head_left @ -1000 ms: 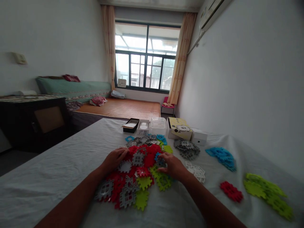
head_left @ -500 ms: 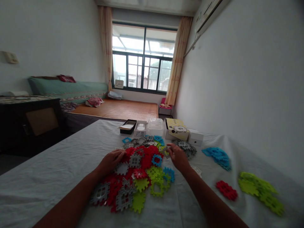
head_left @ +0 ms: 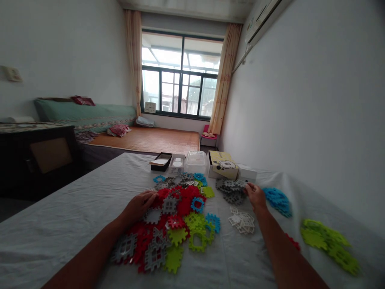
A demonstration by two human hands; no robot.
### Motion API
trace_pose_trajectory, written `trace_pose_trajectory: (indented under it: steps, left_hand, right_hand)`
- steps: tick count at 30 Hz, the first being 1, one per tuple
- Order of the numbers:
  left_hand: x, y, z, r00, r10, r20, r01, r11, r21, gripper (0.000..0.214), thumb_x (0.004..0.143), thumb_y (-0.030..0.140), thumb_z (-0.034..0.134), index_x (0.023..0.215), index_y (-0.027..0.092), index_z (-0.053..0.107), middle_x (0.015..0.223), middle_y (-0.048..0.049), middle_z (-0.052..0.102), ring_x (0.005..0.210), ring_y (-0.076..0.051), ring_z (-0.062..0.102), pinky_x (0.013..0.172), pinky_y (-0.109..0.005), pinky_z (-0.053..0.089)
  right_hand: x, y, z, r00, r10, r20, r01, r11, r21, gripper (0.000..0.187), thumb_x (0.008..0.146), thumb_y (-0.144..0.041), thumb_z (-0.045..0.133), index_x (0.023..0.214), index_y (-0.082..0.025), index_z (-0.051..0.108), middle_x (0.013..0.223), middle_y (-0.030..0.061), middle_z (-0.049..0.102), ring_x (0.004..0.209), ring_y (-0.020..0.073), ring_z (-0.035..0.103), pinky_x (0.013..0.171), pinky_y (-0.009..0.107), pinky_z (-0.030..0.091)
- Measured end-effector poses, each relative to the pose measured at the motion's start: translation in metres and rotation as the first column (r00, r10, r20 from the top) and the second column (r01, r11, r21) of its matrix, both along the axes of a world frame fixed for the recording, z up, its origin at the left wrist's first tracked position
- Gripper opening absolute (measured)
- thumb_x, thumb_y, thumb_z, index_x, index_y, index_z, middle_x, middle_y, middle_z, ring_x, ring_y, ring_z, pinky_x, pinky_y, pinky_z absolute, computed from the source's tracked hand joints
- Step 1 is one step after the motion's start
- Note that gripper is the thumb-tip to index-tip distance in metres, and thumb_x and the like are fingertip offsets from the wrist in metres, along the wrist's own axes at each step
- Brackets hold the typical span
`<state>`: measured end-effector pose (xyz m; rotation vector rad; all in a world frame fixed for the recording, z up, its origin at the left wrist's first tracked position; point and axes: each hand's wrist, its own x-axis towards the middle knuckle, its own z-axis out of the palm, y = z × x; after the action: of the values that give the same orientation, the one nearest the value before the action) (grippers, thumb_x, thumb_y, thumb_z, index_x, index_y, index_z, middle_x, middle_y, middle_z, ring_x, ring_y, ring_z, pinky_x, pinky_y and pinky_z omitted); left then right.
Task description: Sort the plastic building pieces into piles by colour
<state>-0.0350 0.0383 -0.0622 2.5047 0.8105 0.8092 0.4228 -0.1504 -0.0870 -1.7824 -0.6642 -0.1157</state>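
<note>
A mixed heap of notched plastic building tiles lies in front of me, with red tiles (head_left: 186, 200) at its middle and green, grey and blue ones around them. On the heap's left edge rests my left hand (head_left: 141, 205), its fingers stretched out and nothing gripped. My right hand (head_left: 255, 196) is at the right end of a stack of grey tiles (head_left: 230, 188), thumb and fingertips pinching the edge of a grey tile. Just below that stack lie small white window-frame pieces (head_left: 241, 221). A blue tile pile (head_left: 278, 201) is right beside my right hand.
Red tiles (head_left: 293, 242) are partly hidden by my right forearm; green tiles (head_left: 327, 243) lie farther right. Along the back stand a black box (head_left: 161, 162), a clear plastic container (head_left: 196, 162), a yellow cartoon box (head_left: 223, 165) and a white box (head_left: 247, 174).
My right hand has moved right from the heap to the grey stack with a grey tile, uncovering the white pieces and a green tile. My left hand has stayed in place.
</note>
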Motion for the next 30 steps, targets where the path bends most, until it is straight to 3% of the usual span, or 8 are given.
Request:
trace_pose_trajectory:
  steps: [8,11,13,15,16,18,24,30]
  left_hand:
    - [0.000,-0.001,0.000,1.000,0.002,0.008,-0.002,1.000,-0.020,0.044,0.088,0.050,0.036,0.096,0.022,0.069,0.107,-0.0040,0.068,0.101,-0.020,0.060,0.094,-0.031,0.044]
    - [-0.001,-0.004,0.002,1.000,-0.010,0.002,0.010,1.000,-0.025,0.044,0.089,0.049,0.035,0.097,0.022,0.068,0.107,-0.0045,0.067,0.101,-0.021,0.060,0.094,-0.032,0.043]
    - [0.000,-0.005,0.003,1.000,-0.008,0.004,0.009,1.000,-0.028,0.044,0.089,0.049,0.035,0.097,0.022,0.068,0.108,-0.0044,0.067,0.100,-0.021,0.060,0.094,-0.032,0.044]
    - [0.000,-0.006,0.003,1.000,-0.003,0.015,0.003,1.000,-0.026,0.043,0.089,0.048,0.035,0.097,0.022,0.068,0.107,-0.0042,0.067,0.100,-0.020,0.060,0.093,-0.031,0.044]
    - [0.000,-0.006,0.003,1.000,-0.001,0.019,0.001,1.000,-0.021,0.043,0.089,0.048,0.035,0.097,0.022,0.068,0.106,-0.0041,0.067,0.100,-0.020,0.060,0.093,-0.031,0.044]
    - [0.000,-0.006,0.002,1.000,0.002,0.020,-0.002,1.000,-0.007,0.042,0.089,0.047,0.035,0.096,0.022,0.068,0.105,-0.0040,0.068,0.099,-0.020,0.060,0.093,-0.030,0.044]
    - [-0.001,-0.009,0.004,1.000,-0.012,0.028,0.012,1.000,0.003,0.043,0.090,0.046,0.034,0.091,0.022,0.069,0.103,-0.0040,0.069,0.096,-0.019,0.061,0.090,-0.028,0.044]
    - [0.000,-0.014,0.006,0.999,-0.017,0.044,0.018,1.000,-0.017,0.042,0.089,0.046,0.034,0.089,0.022,0.069,0.099,-0.0047,0.069,0.094,-0.020,0.061,0.089,-0.030,0.044]
  right_hand:
    - [-0.017,0.000,0.020,0.980,-0.095,0.173,0.109,0.992,-0.069,0.044,0.070,-0.038,0.044,0.097,-0.010,0.065,0.100,0.0164,0.064,0.078,0.0232,0.060,0.081,0.039,0.045]
    - [-0.054,0.006,0.038,0.973,0.128,0.192,-0.102,0.985,-0.140,0.040,0.077,-0.039,0.041,0.101,-0.015,0.063,0.095,0.0106,0.066,0.067,0.0174,0.059,0.071,0.033,0.047]
    - [-0.085,0.007,0.048,0.859,0.495,0.128,-0.441,0.844,-0.306,0.036,0.081,-0.041,0.042,0.098,-0.017,0.063,0.087,0.0061,0.067,0.062,0.0147,0.058,0.062,0.028,0.047]
    - [-0.112,0.003,0.054,0.629,0.777,0.019,-0.674,0.557,-0.486,0.033,0.078,-0.045,0.051,0.096,-0.020,0.064,0.084,0.0032,0.066,0.064,0.0138,0.059,0.060,0.025,0.047]
    - [-0.123,0.000,0.054,0.535,0.845,-0.012,-0.703,0.437,-0.561,0.035,0.074,-0.047,0.058,0.097,-0.021,0.064,0.086,0.0025,0.066,0.068,0.0142,0.059,0.062,0.025,0.047]
    - [-0.138,-0.006,0.053,0.448,0.894,-0.009,-0.667,0.327,-0.669,0.047,0.060,-0.047,0.072,0.099,-0.023,0.063,0.093,0.0027,0.065,0.077,0.0162,0.060,0.069,0.026,0.047]
    - [-0.167,-0.009,0.052,0.403,0.915,-0.012,-0.725,0.311,-0.615,0.046,0.064,-0.036,0.073,0.105,-0.022,0.059,0.099,0.0040,0.063,0.081,0.0155,0.061,0.071,0.026,0.048]
    - [-0.209,0.014,0.070,0.476,0.856,0.201,-0.641,0.495,-0.586,0.015,0.077,-0.022,0.059,0.091,-0.020,0.063,0.086,0.0027,0.064,0.075,0.0143,0.058,0.072,0.027,0.046]
